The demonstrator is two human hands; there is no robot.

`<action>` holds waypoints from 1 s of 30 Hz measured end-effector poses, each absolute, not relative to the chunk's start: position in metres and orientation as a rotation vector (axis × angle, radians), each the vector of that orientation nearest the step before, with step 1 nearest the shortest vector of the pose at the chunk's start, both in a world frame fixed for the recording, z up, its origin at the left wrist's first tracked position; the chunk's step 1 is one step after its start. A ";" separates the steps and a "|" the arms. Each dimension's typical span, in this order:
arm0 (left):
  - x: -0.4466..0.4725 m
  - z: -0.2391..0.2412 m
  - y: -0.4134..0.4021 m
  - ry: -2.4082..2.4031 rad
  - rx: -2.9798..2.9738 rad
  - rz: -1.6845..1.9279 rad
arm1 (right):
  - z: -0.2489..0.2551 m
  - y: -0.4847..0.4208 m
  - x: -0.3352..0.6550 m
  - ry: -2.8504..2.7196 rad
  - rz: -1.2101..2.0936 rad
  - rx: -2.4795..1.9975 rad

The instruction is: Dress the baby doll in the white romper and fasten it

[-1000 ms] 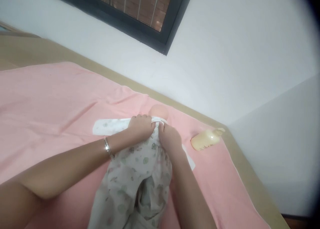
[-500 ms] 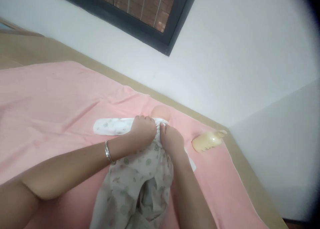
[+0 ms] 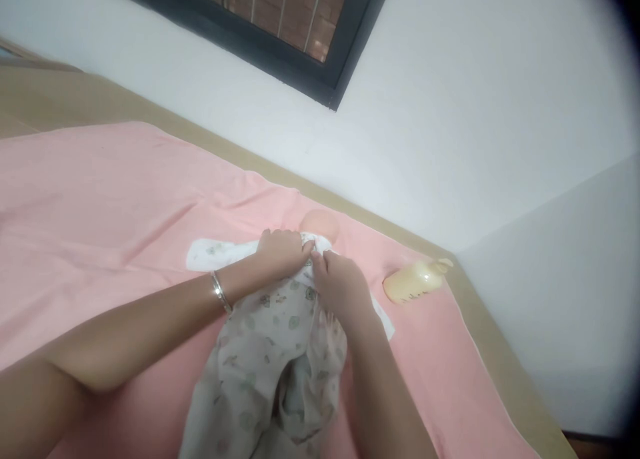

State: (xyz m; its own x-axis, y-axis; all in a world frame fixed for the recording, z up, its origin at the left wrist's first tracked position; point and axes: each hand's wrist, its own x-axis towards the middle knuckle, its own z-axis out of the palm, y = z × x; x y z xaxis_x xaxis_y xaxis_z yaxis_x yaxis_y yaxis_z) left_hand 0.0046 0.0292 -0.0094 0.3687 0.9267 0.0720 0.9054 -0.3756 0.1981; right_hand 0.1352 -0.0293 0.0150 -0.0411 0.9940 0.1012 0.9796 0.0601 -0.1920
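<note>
A doll lies on a pink towel (image 3: 100, 199); only the top of its bald head (image 3: 320, 223) shows beyond my hands. It wears a white printed baby garment (image 3: 270, 352), one sleeve (image 3: 215, 252) stretched out to the left. My left hand (image 3: 283, 252), a silver bangle on its wrist, pinches the garment's neck edge just below the head. My right hand (image 3: 340, 289) grips the same edge from the right, thumb touching the left hand's fingertips. The doll's body is hidden under the cloth and my arms.
A pale yellow bottle (image 3: 415, 282) lies on its side on the towel, right of the doll near the corner. A tan mattress edge (image 3: 500, 352) borders the towel against white walls. A dark-framed window (image 3: 280, 39) sits high on the far wall.
Both hands stayed at the garment's neck. My right hand shifted slightly left and up, its thumb now closer to the left fingers. The view moved a little.
</note>
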 end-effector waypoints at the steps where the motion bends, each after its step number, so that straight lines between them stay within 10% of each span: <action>1: 0.006 -0.009 0.024 1.691 2.576 0.278 | 0.011 -0.024 0.139 -2.103 0.121 -2.051; 30: 0.007 -0.021 0.033 1.657 2.353 0.433 | -0.010 0.006 0.165 -2.035 0.338 -1.995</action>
